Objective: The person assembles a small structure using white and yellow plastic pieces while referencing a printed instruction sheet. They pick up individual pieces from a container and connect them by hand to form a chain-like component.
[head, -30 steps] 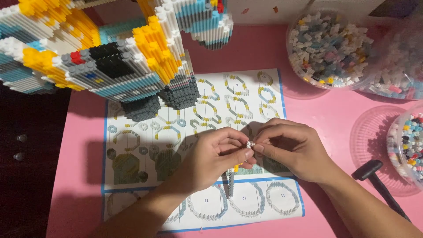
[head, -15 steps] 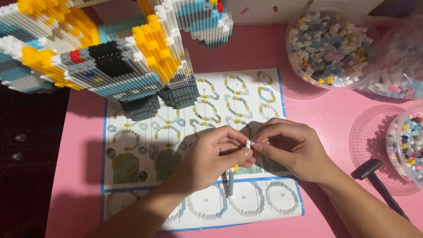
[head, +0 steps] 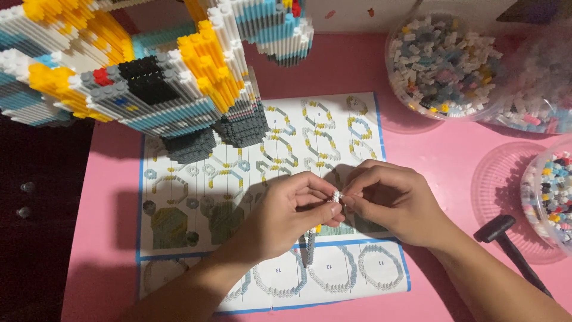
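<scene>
My left hand [head: 289, 214] and my right hand [head: 393, 203] meet over the instruction sheet [head: 179, 197], fingertips pinched together on a tiny white brick piece [head: 336, 196]. A small yellow bit shows under my left fingers. Below the hands a thin grey strip of bricks [head: 309, 249] lies on the sheet. A large micro-brick model [head: 149, 77] in white, yellow, blue, grey and black stands at the upper left, its grey feet resting on the sheet's top corner.
A clear tub of mixed small bricks [head: 444, 65] sits at the upper right, another tub [head: 551, 191] at the right edge on a clear lid [head: 500, 197]. A small black hammer [head: 512, 250] lies at the lower right. The pink table [head: 441, 155] ends at a dark drop on the left.
Both hands stay pinched on the small white piece with only slight finger movement. Nothing else has moved.
</scene>
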